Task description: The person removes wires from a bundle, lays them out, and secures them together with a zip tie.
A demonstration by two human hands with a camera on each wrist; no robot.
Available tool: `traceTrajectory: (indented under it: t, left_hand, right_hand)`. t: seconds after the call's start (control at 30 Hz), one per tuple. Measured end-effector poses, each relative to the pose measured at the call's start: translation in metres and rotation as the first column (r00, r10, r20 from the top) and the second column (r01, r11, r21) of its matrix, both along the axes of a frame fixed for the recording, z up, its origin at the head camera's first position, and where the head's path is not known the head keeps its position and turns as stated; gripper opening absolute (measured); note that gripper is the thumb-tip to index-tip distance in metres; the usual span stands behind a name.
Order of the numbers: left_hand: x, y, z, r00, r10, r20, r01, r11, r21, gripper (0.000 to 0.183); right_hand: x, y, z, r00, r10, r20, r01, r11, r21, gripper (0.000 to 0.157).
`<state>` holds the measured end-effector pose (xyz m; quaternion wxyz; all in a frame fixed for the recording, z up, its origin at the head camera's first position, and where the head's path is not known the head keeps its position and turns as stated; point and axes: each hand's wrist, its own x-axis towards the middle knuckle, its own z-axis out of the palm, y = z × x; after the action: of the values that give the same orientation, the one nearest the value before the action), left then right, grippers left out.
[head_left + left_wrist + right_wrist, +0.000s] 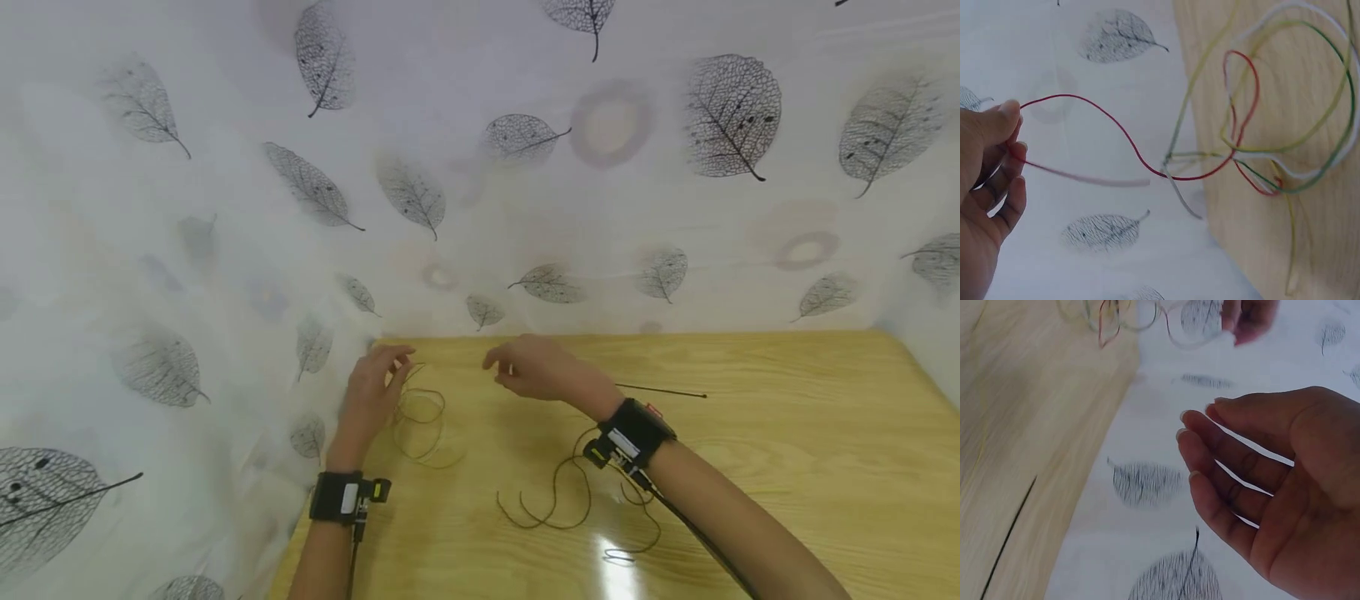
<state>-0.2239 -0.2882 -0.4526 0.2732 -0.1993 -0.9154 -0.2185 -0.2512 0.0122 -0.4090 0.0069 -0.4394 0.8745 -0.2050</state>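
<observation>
In the left wrist view my left hand (997,162) pinches a thin red cord (1063,95) between thumb and fingertips, and its pale end runs out below the fingers. The red cord is tangled with a green cord (1179,122), a white cord and a yellow cord, which loop over the wooden table. From the head view, this looped bundle (420,390) lies just right of the left hand near the table's back left corner. My right hand (1272,481), fingers loosely bent and holding nothing, hovers over the back of the table.
A thin dark stick (667,390) with a small knob at one end lies behind the right wrist. Loose brownish cord (555,500) curls over the table (810,467) below the right forearm. White leaf-patterned sheeting (465,183) stands along the back and left sides.
</observation>
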Motion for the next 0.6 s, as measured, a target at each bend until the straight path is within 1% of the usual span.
traceTrajectory:
  t: [0.07,0.13,0.23,0.3,0.37,0.47,0.53,0.6]
  left_hand:
    - [0.000,0.011,0.003,0.998,-0.055,-0.011,0.056,0.998,0.020,0.026]
    - [0.000,0.021,0.005,0.994,-0.107,-0.028,0.108,0.993,0.046,0.025]
    - [-0.001,0.032,0.005,0.984,-0.176,-0.041,0.179,0.978,0.106,0.021]
    - [-0.002,0.036,0.003,0.981,-0.190,-0.043,0.194,0.971,0.141,0.017]
    - [-0.003,0.037,0.003,0.982,-0.186,-0.041,0.190,0.966,0.175,0.015]
    - [-0.001,0.037,0.002,0.987,-0.158,-0.044,0.163,0.964,0.208,0.016]
    - [0.001,0.036,0.002,0.988,-0.147,-0.037,0.152,0.963,0.222,0.017]
    - [0.002,0.035,0.001,0.985,-0.171,-0.017,0.170,0.956,0.238,0.020]
  right_hand:
    - [-0.002,-0.016,-0.004,0.999,0.033,0.041,-0.032,0.999,-0.024,0.021]
    - [-0.003,-0.030,-0.009,0.991,0.073,0.112,-0.066,0.995,-0.069,0.021]
    - [-0.005,-0.048,-0.016,0.961,0.130,0.245,-0.093,0.983,-0.160,0.024]
    - [-0.005,-0.056,-0.018,0.942,0.142,0.303,-0.081,0.975,-0.207,0.025]
    - [-0.005,-0.062,-0.019,0.930,0.132,0.343,-0.054,0.972,-0.227,0.026]
    - [-0.006,-0.068,-0.021,0.907,0.100,0.408,0.003,0.970,-0.243,0.028]
    - [-0.006,-0.069,-0.023,0.891,0.082,0.447,0.047,0.962,-0.269,0.029]
    - [-0.007,-0.069,-0.025,0.867,0.064,0.493,0.106,0.945,-0.310,0.029]
